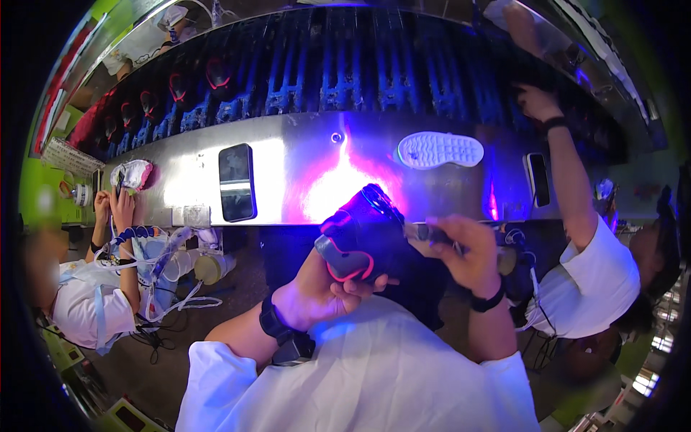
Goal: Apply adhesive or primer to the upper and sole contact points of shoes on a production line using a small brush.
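Your left hand (324, 291) has its fingers wrapped around the heel of a dark shoe (360, 234) with a glowing pink edge, holding it up near you, in front of the metal bench (288, 169). Your right hand (468, 252) pinches a slim brush-like tool (425, 232) whose tip touches the shoe's right side. On the bench beyond lie a white shoe sole (440, 150), far right, and a dark phone (237, 182), far left. A co-worker's arm (568, 173) reaches up on the right
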`<state>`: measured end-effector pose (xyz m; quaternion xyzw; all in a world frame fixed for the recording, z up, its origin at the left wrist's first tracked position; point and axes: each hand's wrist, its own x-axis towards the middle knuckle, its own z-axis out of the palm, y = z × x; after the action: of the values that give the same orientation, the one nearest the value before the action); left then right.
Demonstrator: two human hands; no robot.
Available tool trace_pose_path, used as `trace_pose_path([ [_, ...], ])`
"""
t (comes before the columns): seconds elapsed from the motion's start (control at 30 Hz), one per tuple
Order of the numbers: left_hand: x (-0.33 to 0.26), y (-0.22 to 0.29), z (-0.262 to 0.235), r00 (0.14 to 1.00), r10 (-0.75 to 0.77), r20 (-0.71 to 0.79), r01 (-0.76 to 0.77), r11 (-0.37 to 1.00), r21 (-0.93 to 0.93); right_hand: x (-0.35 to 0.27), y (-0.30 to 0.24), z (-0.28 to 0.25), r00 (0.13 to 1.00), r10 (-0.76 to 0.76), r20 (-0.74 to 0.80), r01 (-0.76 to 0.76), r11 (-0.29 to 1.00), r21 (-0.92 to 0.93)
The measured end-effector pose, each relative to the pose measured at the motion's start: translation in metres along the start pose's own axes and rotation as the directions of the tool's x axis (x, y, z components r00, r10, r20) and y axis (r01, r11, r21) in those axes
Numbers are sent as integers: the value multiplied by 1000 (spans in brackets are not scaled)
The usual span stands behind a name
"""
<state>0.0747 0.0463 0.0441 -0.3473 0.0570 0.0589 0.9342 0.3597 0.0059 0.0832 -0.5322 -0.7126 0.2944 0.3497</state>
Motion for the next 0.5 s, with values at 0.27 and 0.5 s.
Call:
trace_pose_path([
  [0.27,6,4,46,940,340,18,-252,660,707,-22,8,0,976,213,-50,-210,975,74],
  [0.5,-10,-4,85,878,405,256,-280,0,960,35,-19,11,951,163,-262,-173,985,-18],
])
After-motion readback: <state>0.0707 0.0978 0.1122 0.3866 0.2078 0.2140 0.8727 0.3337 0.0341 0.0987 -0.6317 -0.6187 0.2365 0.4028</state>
